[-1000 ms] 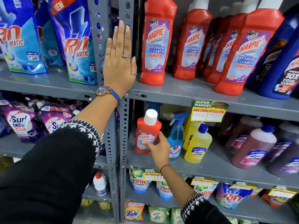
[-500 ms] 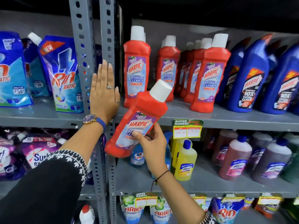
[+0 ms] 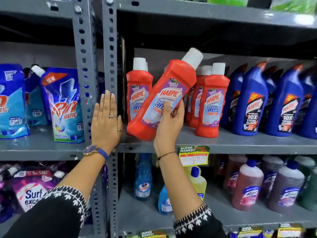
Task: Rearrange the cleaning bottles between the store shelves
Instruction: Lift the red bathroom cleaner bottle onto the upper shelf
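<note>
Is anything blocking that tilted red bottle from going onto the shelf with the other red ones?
Nothing visible blocks it. The right hand holds the tilted red bottle over the shelf, in the gap between the upright red bottles.

Rin detergent pouches [image 3: 64,107] left, Surf Excel packs [image 3: 30,191] below, price tag [image 3: 193,156].

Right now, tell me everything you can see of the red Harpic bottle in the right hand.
The held red Harpic bottle looks like glossy plastic, with a white cap and a purple-and-white label reading Harpic. It is tilted, cap up and to the right, base low over the front of the grey shelf. The right hand grips its lower body from the right, thumb across the label. Whether its base touches the shelf is unclear.
</note>
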The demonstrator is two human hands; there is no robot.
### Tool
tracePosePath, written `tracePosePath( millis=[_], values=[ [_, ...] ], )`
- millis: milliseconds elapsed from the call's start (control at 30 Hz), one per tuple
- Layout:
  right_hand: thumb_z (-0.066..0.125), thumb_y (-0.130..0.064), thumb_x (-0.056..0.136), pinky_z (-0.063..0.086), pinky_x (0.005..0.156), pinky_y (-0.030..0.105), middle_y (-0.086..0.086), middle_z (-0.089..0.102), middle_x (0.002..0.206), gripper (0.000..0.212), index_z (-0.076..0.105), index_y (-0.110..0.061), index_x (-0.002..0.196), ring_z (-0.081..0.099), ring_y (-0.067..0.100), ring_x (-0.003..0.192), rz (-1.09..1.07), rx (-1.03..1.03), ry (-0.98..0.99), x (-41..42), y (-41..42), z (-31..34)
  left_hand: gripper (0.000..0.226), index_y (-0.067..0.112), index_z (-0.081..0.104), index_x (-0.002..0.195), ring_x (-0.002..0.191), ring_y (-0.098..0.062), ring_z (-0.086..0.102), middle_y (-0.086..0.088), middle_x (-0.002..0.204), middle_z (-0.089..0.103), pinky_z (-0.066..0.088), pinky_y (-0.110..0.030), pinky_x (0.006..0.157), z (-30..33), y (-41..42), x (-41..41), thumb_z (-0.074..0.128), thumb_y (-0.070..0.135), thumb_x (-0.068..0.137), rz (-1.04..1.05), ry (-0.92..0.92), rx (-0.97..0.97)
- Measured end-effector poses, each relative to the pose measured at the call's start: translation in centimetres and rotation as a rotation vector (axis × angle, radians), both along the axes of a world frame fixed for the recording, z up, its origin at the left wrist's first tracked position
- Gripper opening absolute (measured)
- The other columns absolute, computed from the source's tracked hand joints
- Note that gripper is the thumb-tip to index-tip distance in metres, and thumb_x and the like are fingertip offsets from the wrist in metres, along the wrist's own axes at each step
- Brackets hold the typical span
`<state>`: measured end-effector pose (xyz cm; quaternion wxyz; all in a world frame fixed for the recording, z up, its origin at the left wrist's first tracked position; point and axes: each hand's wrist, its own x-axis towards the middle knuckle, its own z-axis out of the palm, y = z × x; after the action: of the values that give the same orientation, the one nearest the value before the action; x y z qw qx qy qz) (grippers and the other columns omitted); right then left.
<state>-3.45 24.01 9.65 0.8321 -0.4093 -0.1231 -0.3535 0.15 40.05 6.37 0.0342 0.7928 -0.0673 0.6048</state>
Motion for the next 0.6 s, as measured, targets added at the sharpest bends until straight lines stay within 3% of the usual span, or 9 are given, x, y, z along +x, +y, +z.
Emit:
tracePosePath(
  millis=[133, 267, 367, 467, 600],
  values=[
    [0.054, -0.013, 0.096, 0.046, 0.080, 0.006, -0.013, 0.057, 0.121, 0.045, 0.042, -0.009, 0.140, 0.056, -0.016, 0.101, -0.203, -0.042, -0.010, 1.9, -0.2, 1.4, 0.065, -0.003, 0.013, 0.148, 0.143, -0.026, 0.010, -0.017, 0.154, 0.012, 0.000, -0.033, 0.118, -0.1, 0.0, 0.0, 0.034, 0.019, 0.090, 0.002, 0.011, -0.010],
    [0.053, -0.021, 0.097, 0.041, 0.088, 0.007, -0.006, 0.053, 0.126, 0.048, 0.039, -0.016, 0.143, 0.052, -0.001, 0.107, -0.370, -0.155, 0.016, 3.3, -0.7, 1.3, 0.065, -0.003, 0.012, 0.147, 0.143, -0.027, 0.011, -0.019, 0.154, 0.013, 0.000, -0.034, 0.118, -0.1, 0.0, 0.1, 0.034, 0.019, 0.091, 0.001, 0.017, -0.004],
    [0.052, -0.026, 0.097, 0.041, 0.099, 0.026, 0.002, 0.055, 0.134, 0.046, 0.042, -0.019, 0.141, 0.048, 0.007, 0.114, -0.467, -0.254, 0.057, 5.0, -1.9, 0.6, 0.064, -0.003, 0.014, 0.147, 0.143, -0.028, 0.013, -0.019, 0.154, 0.015, 0.001, -0.034, 0.118, -0.1, 0.1, 0.2, 0.034, 0.020, 0.091, 0.004, 0.010, 0.003],
    [0.052, -0.024, 0.097, 0.045, 0.101, 0.037, 0.005, 0.057, 0.133, 0.043, 0.045, -0.017, 0.139, 0.053, 0.016, 0.117, -0.486, -0.345, 0.087, 7.0, -3.5, 0.1, 0.065, -0.002, 0.012, 0.148, 0.143, -0.028, 0.013, -0.019, 0.154, 0.015, 0.002, -0.034, 0.118, -0.2, 0.2, 0.2, 0.034, 0.020, 0.091, 0.010, 0.005, 0.009],
    [0.050, -0.022, 0.099, 0.047, 0.095, 0.029, 0.000, 0.060, 0.126, 0.039, 0.048, -0.014, 0.137, 0.058, 0.018, 0.114, -0.452, -0.379, 0.141, 9.0, -5.2, -0.6, 0.066, -0.001, 0.010, 0.148, 0.143, -0.026, 0.011, -0.018, 0.154, 0.014, 0.002, -0.034, 0.118, -0.2, 0.2, 0.3, 0.034, 0.020, 0.091, 0.014, 0.008, 0.009]
  ],
)
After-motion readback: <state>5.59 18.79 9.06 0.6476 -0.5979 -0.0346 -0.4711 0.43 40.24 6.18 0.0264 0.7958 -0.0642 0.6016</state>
